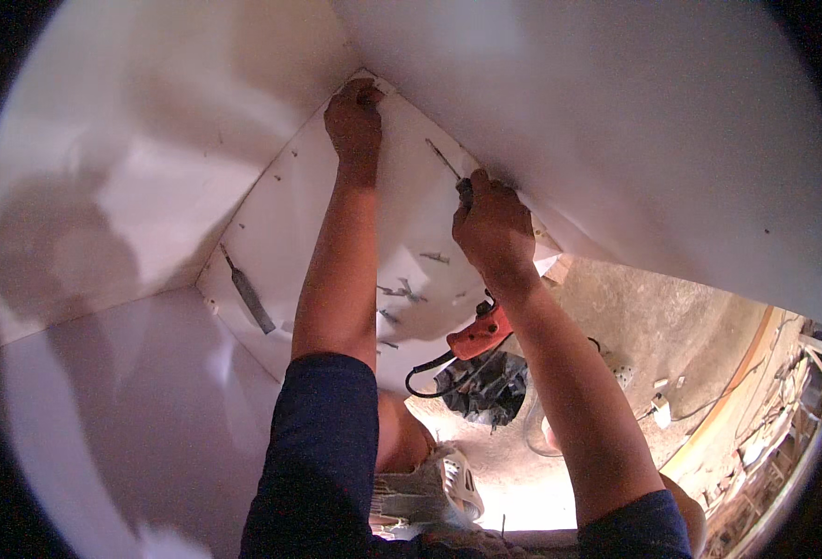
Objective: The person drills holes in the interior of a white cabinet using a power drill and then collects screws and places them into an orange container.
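My left hand (355, 119) is at the far corner of a white panel (313, 224), its fingers curled together near the point where the walls meet. What those fingers hold, if anything, is too small to make out. In my right hand (496, 228), near the panel's right edge, is a screwdriver (446, 160) with a thin shaft and dark handle. Its tip points away toward the upper left, apart from the left hand. Several small metal pieces (401, 291), which look like screws, lie on the panel between my forearms. A dark, flat-handled tool (250, 296) rests along its left side.
White boards (606, 121) rise on both sides. An orange power tool (479, 335) with a black cord lies by the panel's near right edge, above a crumpled black plastic bag (490, 387). Cables and a wooden strip (723, 401) run along the floor at right.
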Action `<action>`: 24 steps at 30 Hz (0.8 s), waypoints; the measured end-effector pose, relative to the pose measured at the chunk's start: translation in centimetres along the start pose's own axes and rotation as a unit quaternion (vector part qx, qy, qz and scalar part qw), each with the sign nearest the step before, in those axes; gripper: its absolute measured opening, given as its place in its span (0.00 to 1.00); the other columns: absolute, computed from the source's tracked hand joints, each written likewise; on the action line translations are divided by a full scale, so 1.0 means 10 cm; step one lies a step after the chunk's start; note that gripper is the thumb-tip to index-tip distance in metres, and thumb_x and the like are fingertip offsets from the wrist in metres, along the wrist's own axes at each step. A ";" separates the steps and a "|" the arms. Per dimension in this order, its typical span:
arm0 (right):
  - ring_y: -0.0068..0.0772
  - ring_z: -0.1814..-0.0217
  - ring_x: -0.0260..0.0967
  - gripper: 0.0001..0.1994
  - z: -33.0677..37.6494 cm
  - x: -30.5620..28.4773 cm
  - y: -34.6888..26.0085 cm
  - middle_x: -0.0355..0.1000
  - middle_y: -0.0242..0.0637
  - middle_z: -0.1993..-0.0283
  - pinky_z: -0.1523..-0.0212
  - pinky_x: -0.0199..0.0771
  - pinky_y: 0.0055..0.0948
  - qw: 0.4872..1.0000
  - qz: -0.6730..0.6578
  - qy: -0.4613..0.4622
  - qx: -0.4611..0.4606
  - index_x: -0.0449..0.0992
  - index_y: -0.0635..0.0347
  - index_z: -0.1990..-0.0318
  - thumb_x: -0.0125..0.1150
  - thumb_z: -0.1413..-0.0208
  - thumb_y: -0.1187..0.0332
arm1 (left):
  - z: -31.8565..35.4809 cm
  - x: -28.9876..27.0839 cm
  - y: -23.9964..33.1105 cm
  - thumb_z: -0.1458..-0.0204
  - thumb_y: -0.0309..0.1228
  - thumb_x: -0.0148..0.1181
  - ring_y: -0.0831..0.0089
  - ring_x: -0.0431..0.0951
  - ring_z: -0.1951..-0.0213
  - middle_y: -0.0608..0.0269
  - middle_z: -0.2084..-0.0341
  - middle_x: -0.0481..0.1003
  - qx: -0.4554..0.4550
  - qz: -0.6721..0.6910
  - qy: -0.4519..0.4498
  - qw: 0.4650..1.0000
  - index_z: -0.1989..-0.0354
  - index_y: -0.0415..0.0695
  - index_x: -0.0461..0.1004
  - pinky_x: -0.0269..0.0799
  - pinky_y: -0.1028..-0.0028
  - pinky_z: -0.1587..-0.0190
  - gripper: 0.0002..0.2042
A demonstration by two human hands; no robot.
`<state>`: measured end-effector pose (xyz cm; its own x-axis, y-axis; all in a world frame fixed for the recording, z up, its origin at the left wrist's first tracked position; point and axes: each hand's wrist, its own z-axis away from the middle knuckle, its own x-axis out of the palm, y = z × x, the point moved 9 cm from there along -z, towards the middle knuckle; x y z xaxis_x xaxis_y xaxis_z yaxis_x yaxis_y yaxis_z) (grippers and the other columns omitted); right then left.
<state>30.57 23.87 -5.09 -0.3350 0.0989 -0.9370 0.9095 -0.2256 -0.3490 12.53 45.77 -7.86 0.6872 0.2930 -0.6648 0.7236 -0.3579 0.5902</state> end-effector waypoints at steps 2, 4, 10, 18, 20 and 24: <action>0.58 0.56 0.79 0.11 0.02 0.01 0.00 0.78 0.53 0.61 0.55 0.81 0.56 1.000 0.005 -0.013 0.009 0.73 0.59 0.53 0.59 0.41 0.66 | 0.02 -0.02 -0.01 0.43 0.29 0.67 0.53 0.85 0.50 0.51 0.56 0.85 0.000 0.031 0.006 1.000 0.52 0.45 0.85 0.78 0.58 0.45 0.11; 0.60 0.55 0.78 0.12 0.00 0.02 0.04 0.78 0.54 0.60 0.52 0.80 0.55 1.000 0.009 -0.023 0.020 0.73 0.60 0.53 0.61 0.42 0.66 | 0.04 -0.04 0.06 0.43 0.29 0.67 0.52 0.85 0.50 0.50 0.56 0.85 0.002 0.022 0.004 1.000 0.50 0.44 0.84 0.78 0.58 0.45 0.13; 0.60 0.51 0.78 0.17 0.06 -0.03 0.01 0.77 0.55 0.56 0.48 0.79 0.56 0.998 -0.047 0.051 0.014 0.73 0.61 0.50 0.65 0.42 0.62 | 0.61 -0.25 0.19 0.40 0.31 0.66 0.47 0.84 0.49 0.44 0.54 0.84 0.006 -0.039 -0.032 0.999 0.46 0.38 0.79 0.76 0.55 0.42 0.15; 0.61 0.45 0.75 0.23 0.22 -0.47 0.26 0.74 0.54 0.45 0.44 0.77 0.51 0.956 -0.253 0.142 -0.049 0.70 0.59 0.39 0.67 0.40 0.67 | 1.94 0.19 1.40 0.33 0.59 0.51 0.40 0.84 0.56 0.35 0.63 0.83 -0.330 0.318 -0.380 0.803 0.60 0.36 0.81 0.79 0.50 0.53 0.31; 0.62 0.41 0.71 0.22 0.28 -0.61 -0.04 0.73 0.56 0.44 0.38 0.72 0.51 0.946 -0.262 0.146 -0.120 0.72 0.61 0.39 0.65 0.41 0.72 | 1.87 0.21 1.13 0.35 0.59 0.53 0.39 0.84 0.57 0.36 0.65 0.83 -0.203 0.208 -0.382 0.877 0.62 0.37 0.82 0.80 0.50 0.53 0.31; 0.48 0.40 0.73 0.28 1.22 -0.84 0.64 0.74 0.51 0.44 0.41 0.74 0.41 0.945 -0.137 0.297 -0.008 0.72 0.63 0.39 0.74 0.44 0.62 | 1.93 0.14 1.56 0.44 0.58 0.65 0.42 0.85 0.57 0.42 0.66 0.84 -0.178 0.091 -0.371 0.907 0.63 0.41 0.84 0.80 0.53 0.53 0.27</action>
<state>36.19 9.78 0.36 -0.3647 0.6796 -0.6366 0.8142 -0.0990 -0.5721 23.54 23.46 -8.44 0.6594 -0.4668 -0.5892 0.6688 0.0063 0.7434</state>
